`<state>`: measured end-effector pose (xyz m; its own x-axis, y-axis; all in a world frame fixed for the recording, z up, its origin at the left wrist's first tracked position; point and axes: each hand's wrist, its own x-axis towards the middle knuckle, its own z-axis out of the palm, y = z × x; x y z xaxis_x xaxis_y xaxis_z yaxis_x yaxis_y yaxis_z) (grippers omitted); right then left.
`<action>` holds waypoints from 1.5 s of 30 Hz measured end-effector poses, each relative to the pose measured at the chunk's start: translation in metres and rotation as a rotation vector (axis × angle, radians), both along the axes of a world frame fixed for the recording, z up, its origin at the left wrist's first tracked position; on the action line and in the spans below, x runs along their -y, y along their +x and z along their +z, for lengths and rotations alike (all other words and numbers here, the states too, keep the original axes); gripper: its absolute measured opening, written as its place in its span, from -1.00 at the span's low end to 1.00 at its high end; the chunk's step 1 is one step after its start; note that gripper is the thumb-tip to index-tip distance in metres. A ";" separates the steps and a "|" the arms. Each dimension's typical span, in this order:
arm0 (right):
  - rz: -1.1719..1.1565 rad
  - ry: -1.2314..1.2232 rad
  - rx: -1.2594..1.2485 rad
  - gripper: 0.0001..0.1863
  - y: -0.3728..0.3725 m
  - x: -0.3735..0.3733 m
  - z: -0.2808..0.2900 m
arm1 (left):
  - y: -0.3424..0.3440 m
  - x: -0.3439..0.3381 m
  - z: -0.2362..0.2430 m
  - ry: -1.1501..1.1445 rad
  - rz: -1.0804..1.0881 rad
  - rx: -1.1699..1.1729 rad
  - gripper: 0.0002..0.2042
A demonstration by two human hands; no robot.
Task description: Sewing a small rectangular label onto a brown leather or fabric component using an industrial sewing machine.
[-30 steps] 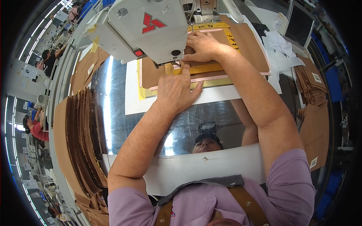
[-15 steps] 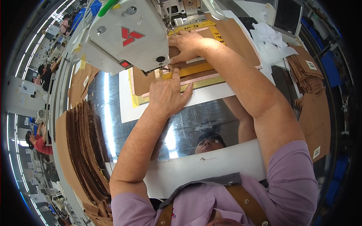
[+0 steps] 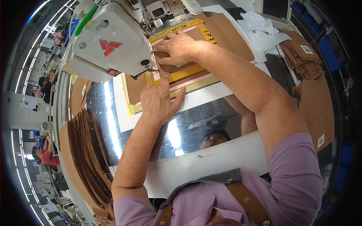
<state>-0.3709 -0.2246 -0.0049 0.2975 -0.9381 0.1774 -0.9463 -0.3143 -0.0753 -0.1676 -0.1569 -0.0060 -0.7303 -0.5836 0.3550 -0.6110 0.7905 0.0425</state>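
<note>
My left hand (image 3: 155, 100) lies with fingers stretched and thumb apart at the near left corner of a yellow template frame (image 3: 190, 73), its forefinger pointing toward the needle area. Farther off, my right hand (image 3: 177, 49) rests flat with spread fingers on brown fabric (image 3: 226, 32) inside that frame. Neither hand grasps anything. The white head of a sewing machine (image 3: 94, 49) stands just left of both hands, and its needle area comes down close to my left fingertips. Pink strips edge the fabric, and a white sheet (image 3: 211, 91) lies beneath.
A shiny metal plate (image 3: 196, 124) covers the near work surface. Thick brown fabric pieces (image 3: 85, 150) are stacked at the left. More brown pieces (image 3: 299, 51) lie at the right, near crumpled white paper (image 3: 260, 24). A dark screen (image 3: 276, 9) stands at the back right.
The whole picture has shifted and turned slightly, with the machine head now lower and farther left. Both hands keep about the same place on the frame and fabric.
</note>
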 end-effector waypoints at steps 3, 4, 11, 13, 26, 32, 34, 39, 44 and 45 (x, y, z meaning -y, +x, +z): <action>0.024 -0.005 -0.002 -0.39 0.000 -0.006 0.000 | 0.002 -0.013 0.015 0.110 0.104 0.106 -0.32; 0.039 -0.004 0.003 -0.41 0.000 -0.007 0.000 | 0.001 -0.015 0.018 0.065 0.100 0.091 -0.31; 0.078 0.007 -0.020 -0.40 0.000 -0.025 0.001 | 0.017 -0.030 0.006 -0.097 0.033 0.070 -0.21; 0.084 0.006 -0.009 -0.42 0.000 -0.029 0.001 | 0.020 -0.037 0.007 -0.060 0.037 0.075 -0.20; 0.231 -0.145 0.102 -0.47 0.001 -0.057 -0.009 | 0.034 -0.069 0.010 -0.020 0.013 0.108 -0.12; 0.227 -0.154 0.027 -0.43 0.003 -0.075 -0.010 | 0.039 -0.082 0.013 0.006 0.011 0.126 -0.11; 0.222 -0.098 0.026 -0.42 0.006 -0.082 -0.004 | 0.042 -0.087 0.012 0.005 0.009 0.125 -0.12; 0.247 -0.082 0.033 -0.42 0.010 -0.092 -0.001 | 0.048 -0.097 0.012 0.028 0.002 0.111 -0.13; 0.262 -0.113 0.053 -0.43 0.011 -0.099 -0.004 | 0.048 -0.090 0.021 0.033 -0.067 0.114 -0.26; 0.257 -0.107 0.060 -0.42 0.010 -0.100 -0.005 | 0.046 -0.082 0.025 0.035 -0.071 0.114 -0.26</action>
<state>-0.3614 -0.1248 -0.0099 0.5093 -0.8080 0.2963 -0.8292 -0.5528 -0.0823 -0.1214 -0.0749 0.0191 -0.8043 -0.5399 0.2481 -0.5564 0.8309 0.0045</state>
